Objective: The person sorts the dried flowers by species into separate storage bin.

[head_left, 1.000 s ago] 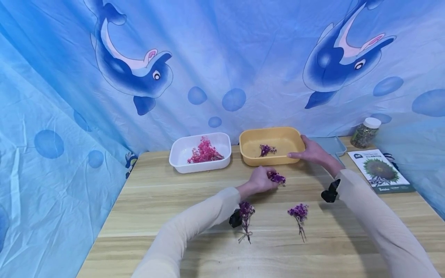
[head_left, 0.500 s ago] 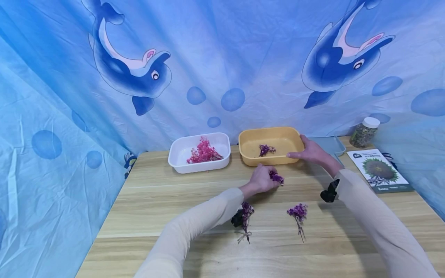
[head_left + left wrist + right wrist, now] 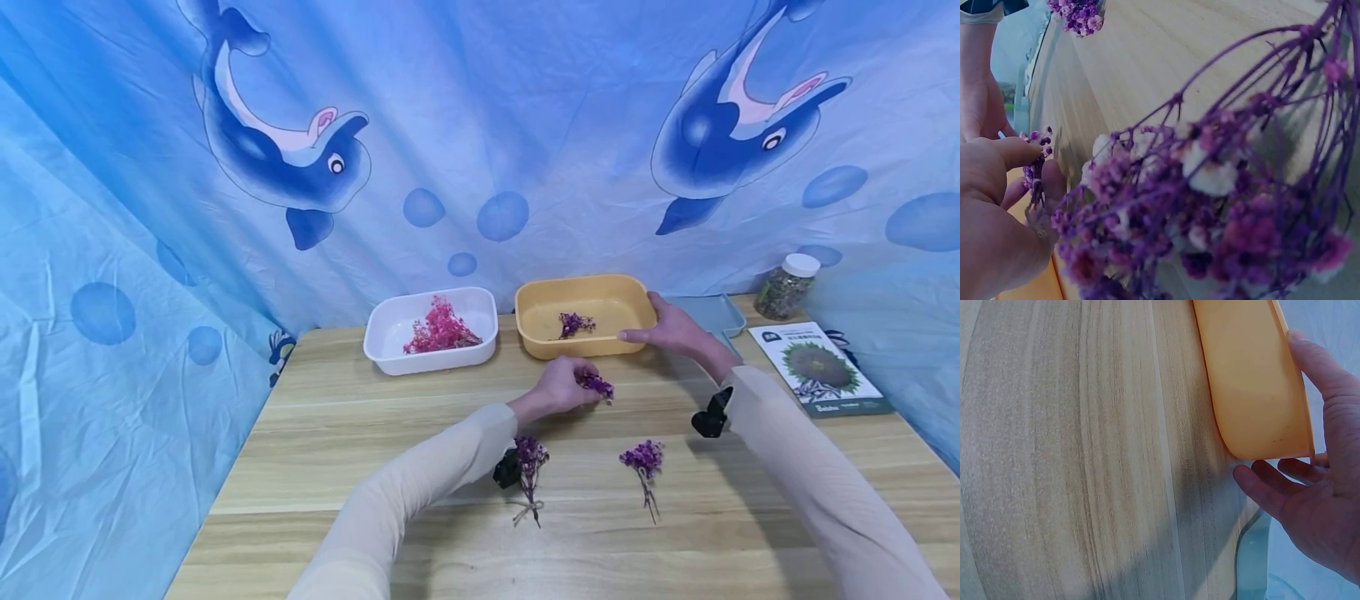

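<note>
My left hand (image 3: 561,386) pinches a small bunch of purple dried flowers (image 3: 597,384) just in front of the yellow basin (image 3: 551,343); its stems are mostly hidden by the fingers. At the basin's right end my right hand (image 3: 672,327) grips the wall, thumb on the rim and fingers round the outer corner, as the right wrist view shows. Inside the basin lies another purple sprig (image 3: 576,323). A twine-tied purple bunch (image 3: 531,460) lies beside the left wrist, filling much of the left wrist view. Further right on the table is a second tied bunch (image 3: 643,458).
A white basin (image 3: 390,354) with pink dried flowers (image 3: 442,327) stands left of the yellow one. To the right are a light blue tray (image 3: 705,312), a white-lidded jar (image 3: 787,287) and a printed flower packet (image 3: 817,367). A dolphin-print curtain (image 3: 585,150) hangs behind the table.
</note>
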`<state>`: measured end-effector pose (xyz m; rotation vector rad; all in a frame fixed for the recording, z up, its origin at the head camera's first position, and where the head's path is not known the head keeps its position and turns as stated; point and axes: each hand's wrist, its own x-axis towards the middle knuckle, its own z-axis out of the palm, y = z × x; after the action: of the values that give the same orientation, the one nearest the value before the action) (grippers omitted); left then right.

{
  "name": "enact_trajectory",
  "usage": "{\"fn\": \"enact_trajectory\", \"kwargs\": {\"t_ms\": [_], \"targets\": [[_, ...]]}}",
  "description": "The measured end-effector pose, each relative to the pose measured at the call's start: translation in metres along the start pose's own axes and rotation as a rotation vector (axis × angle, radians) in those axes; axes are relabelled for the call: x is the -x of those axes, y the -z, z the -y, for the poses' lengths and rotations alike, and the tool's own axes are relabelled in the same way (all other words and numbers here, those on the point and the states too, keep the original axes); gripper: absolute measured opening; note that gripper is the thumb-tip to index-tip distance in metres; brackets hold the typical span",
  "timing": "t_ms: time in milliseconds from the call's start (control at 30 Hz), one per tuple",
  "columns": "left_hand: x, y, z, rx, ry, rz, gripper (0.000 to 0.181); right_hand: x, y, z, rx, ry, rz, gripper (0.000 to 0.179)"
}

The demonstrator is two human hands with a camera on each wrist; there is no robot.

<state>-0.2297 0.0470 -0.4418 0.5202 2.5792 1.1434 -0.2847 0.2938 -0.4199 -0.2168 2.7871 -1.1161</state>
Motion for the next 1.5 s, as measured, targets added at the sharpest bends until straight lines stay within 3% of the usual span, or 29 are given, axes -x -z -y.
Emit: {"fn": "enact_trajectory", "kwargs": {"t_ms": [167, 600, 767, 900, 1233, 1500], "targets": [[0.000, 0.001, -0.001, -0.027, -0.008, -0.004, 0.033, -0.001, 0.000, 0.000, -0.001, 0.003, 0.003, 0.126], [0.008, 0.008, -0.008, 0.227, 0.058, 0.029, 0.041, -0.001, 0.001, -0.001, -0.003, 0.018, -0.001, 0.125], [0.013, 0.016, -0.010, 0.310, -0.003, 0.037, 0.041, -0.001, 0.001, -0.001, -0.013, 0.018, -0.001, 0.124], [0.011, 0.027, -0.014, 0.269, -0.095, -0.015, 0.039, -0.001, 0.001, -0.001, -0.021, 0.014, 0.002, 0.125], [-0.012, 0.054, -0.024, 0.214, -0.193, -0.164, 0.034, 0.000, 0.000, 0.000, -0.017, -0.020, 0.011, 0.122], [-0.039, 0.064, -0.026, 0.240, -0.157, -0.230, 0.036, 0.001, 0.000, 0.003, -0.019, -0.044, 0.018, 0.121]]}}
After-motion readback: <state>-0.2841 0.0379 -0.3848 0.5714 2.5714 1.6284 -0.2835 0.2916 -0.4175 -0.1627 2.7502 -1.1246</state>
